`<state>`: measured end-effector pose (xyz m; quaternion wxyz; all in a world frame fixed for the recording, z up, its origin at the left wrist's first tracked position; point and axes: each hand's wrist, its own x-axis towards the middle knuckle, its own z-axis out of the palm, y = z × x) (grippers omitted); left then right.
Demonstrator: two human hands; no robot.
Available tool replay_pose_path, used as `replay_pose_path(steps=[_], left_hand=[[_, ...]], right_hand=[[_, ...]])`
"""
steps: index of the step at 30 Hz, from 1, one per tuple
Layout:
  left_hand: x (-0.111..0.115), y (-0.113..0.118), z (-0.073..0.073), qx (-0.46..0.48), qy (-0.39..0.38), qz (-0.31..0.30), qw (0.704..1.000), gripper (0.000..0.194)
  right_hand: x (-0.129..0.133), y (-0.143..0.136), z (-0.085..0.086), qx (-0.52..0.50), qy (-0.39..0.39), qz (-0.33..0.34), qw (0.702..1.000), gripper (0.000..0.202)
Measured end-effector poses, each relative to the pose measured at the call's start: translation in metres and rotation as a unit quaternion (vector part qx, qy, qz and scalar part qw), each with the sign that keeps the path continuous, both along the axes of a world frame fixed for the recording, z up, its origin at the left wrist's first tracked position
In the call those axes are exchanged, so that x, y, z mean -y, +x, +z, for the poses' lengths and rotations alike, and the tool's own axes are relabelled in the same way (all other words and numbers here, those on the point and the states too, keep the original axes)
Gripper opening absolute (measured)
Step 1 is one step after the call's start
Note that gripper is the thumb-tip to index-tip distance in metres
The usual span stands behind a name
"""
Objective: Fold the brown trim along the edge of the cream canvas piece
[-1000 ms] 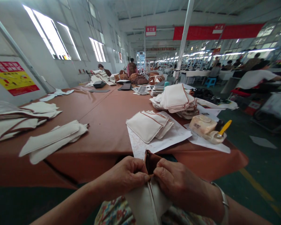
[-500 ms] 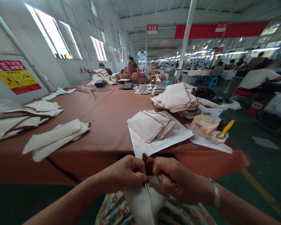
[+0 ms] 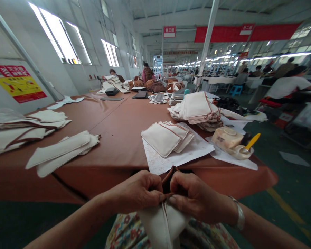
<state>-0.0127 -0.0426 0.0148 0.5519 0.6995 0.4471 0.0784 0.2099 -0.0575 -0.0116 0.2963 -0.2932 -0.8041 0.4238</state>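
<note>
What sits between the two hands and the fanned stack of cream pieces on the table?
Only the white paper sheet under that stack, head view.

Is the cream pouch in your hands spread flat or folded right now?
Folded. Left hand and right hand pinch the cream pouch together along a central seam, its brown tab sticking up between them.

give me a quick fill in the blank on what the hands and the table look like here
1. Both hands pinch one cream fabric piece: the left hand and the right hand meet at its ____ edge.
2. The right wrist wears a ____ bracelet.
3. The small stack of cream pieces rests on a sheet of white ____ on the brown table.
4. The tool in the dish near the table's right edge has a ____ handle.

Missing words: top; silver; paper; yellow
</note>
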Motion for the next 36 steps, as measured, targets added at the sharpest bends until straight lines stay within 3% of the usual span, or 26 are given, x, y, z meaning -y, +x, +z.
replay_pose_path(steps=[6,14,20,22,25,28,31,36], left_hand=[[0.002,0.003,0.001,0.004,-0.006,0.014,1.000,0.014],[0.001,0.002,-0.003,0.010,0.004,0.011,1.000,0.014],[0.013,0.000,0.006,-0.025,0.058,0.000,0.998,0.015],[0.019,0.000,0.009,-0.053,0.129,-0.013,0.990,0.013],[0.026,-0.001,0.013,-0.074,0.277,-0.080,0.955,0.010],[0.030,0.000,0.016,-0.079,0.370,-0.120,0.918,0.012],[0.032,0.001,0.015,-0.091,0.399,-0.120,0.904,0.015],[0.032,-0.001,0.015,-0.087,0.390,-0.128,0.908,0.013]], right_hand=[[0.007,0.001,0.002,0.078,0.105,-0.012,0.991,0.006],[0.009,0.004,-0.003,0.110,0.141,0.005,0.984,0.014],[0.016,0.007,-0.028,0.091,0.323,0.021,0.942,0.030],[0.018,0.010,-0.030,0.055,0.270,0.010,0.961,0.032],[0.017,0.013,-0.017,0.007,0.084,-0.009,0.996,0.024],[0.012,0.012,-0.001,-0.012,-0.047,0.001,0.999,0.031],[0.005,0.008,0.003,-0.024,-0.098,0.025,0.995,0.042],[-0.001,0.007,-0.005,-0.026,-0.145,0.065,0.987,0.042]])
